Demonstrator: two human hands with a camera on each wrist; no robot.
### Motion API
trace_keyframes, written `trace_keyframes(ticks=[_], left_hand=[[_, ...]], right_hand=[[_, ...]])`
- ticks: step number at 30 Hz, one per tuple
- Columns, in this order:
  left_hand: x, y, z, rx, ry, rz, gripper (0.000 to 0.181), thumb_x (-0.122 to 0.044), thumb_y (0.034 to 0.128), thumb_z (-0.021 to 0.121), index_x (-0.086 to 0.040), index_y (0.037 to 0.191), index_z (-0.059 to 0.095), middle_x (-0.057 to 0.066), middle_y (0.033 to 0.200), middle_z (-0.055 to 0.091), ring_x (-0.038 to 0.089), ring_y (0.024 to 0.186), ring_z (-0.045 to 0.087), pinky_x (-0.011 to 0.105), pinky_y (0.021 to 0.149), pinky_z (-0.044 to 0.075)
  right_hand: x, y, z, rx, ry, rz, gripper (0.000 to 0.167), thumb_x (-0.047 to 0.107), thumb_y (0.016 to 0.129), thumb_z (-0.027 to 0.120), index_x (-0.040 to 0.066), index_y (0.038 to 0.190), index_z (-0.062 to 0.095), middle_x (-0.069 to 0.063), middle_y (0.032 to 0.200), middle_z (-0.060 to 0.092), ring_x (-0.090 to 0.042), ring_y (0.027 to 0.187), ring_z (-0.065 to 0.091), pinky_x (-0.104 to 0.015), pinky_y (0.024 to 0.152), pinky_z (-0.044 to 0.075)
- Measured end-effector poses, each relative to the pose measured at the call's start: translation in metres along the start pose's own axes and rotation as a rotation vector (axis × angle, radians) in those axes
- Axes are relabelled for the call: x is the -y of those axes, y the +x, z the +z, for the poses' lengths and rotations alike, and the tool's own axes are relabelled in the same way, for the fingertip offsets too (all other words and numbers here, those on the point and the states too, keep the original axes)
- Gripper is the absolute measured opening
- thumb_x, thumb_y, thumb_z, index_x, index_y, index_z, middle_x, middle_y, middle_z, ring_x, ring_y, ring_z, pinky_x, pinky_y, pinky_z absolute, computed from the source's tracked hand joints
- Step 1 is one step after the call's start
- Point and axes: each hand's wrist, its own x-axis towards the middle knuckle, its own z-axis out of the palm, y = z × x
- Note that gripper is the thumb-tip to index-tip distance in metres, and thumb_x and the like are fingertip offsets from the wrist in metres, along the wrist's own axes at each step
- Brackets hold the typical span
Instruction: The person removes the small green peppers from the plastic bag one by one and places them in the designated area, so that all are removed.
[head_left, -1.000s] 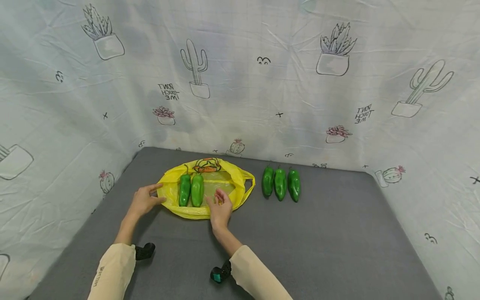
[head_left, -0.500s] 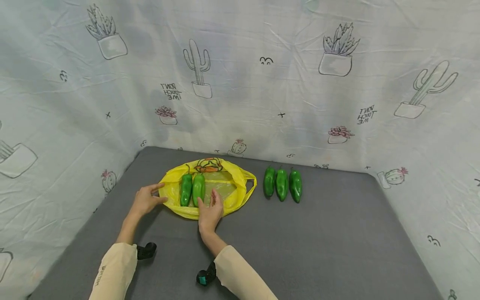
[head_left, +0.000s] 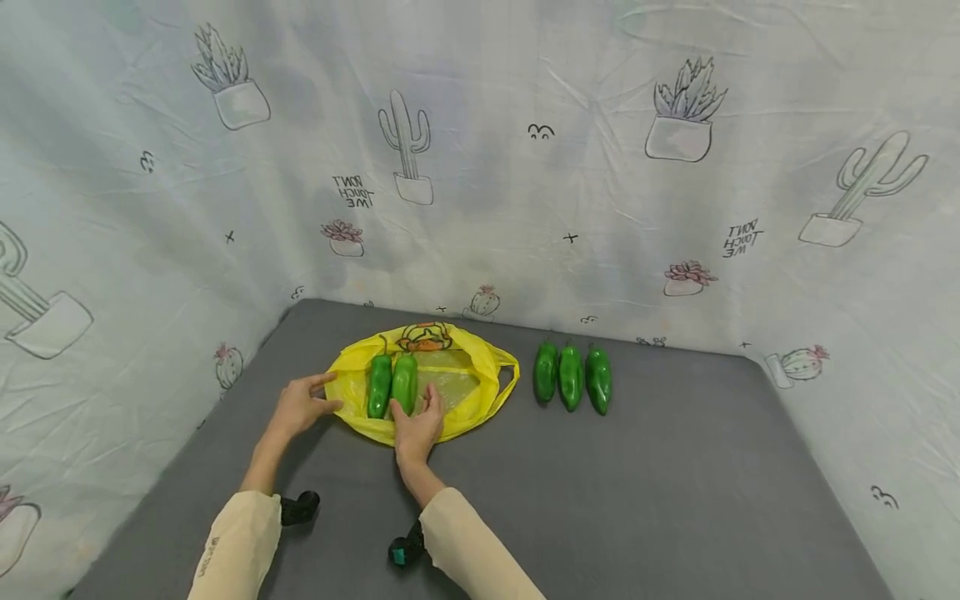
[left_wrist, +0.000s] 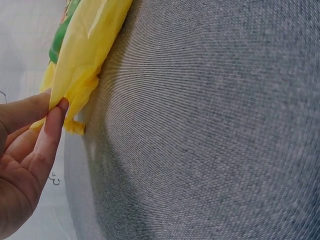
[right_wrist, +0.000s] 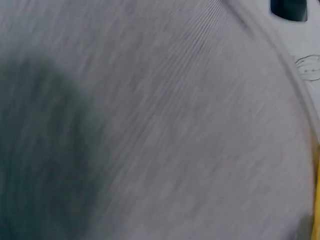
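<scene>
A yellow plastic bag (head_left: pixel 468 425) lies on its side, its mouth spread wide. Two green peppers, a left one (head_left: pixel 379 387) and a right one (head_left: pixel 404 379), lie side by side in it. At the bag's left edge my left hand (head_left: pixel 298 406) pinches the plastic between thumb and fingers; the left wrist view shows this hand (left_wrist: pixel 30 145) on the yellow film (left_wrist: pixel 92 37). My right hand (head_left: pixel 417 425) is over the bag's front rim, thumb and fingers apart near the right pepper's lower end. Whether it touches that pepper I cannot tell.
Right of the bag stand apart three more green peppers (head_left: pixel 571 377) in a row on the grey cloth (head_left: pixel 637 500). A printed white curtain (head_left: pixel 480 167) encloses the table's back and sides. The right wrist view is blurred, with yellow plastic (right_wrist: pixel 316 210) at its edge.
My right hand has moved left over the bag, from right of the two peppers to the right pepper's lower end. My left hand keeps its pinch on the bag. The head view has shifted slightly.
</scene>
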Motion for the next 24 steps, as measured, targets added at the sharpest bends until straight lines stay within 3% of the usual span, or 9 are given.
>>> trace_keyframes(ticks=[5,13,24], left_hand=[[0.0014,-0.0002,0.0016,0.0,-0.004,0.001,0.058,-0.012,0.0875,0.07,0.011,0.136,0.046,0.035,0.136,0.043,0.05,0.121,0.046,0.056,0.089,0.047],[0.0019,-0.0011,0.0026,-0.001,-0.014,-0.001,0.057,-0.012,0.0878,0.07,0.011,0.136,0.047,0.034,0.136,0.043,0.05,0.121,0.046,0.055,0.089,0.047],[0.0008,-0.0009,0.0038,-0.015,-0.001,-0.027,0.057,-0.009,0.0878,0.068,0.01,0.136,0.046,0.033,0.137,0.043,0.05,0.121,0.046,0.054,0.088,0.049]], right_hand=[[-0.0021,0.0003,-0.0009,0.058,-0.089,-0.01,0.067,0.005,0.072,0.083,-0.009,0.129,0.052,-0.022,0.122,0.055,-0.036,0.115,0.055,-0.041,0.097,0.046],[-0.0063,-0.0007,-0.002,0.087,-0.255,-0.147,0.061,0.011,0.072,0.084,-0.004,0.125,0.059,-0.016,0.114,0.063,-0.032,0.104,0.061,-0.045,0.088,0.05],[-0.0067,0.0014,-0.0007,0.115,-0.266,-0.14,0.056,0.012,0.081,0.077,-0.005,0.129,0.055,-0.018,0.119,0.062,-0.032,0.107,0.06,-0.045,0.089,0.05]])
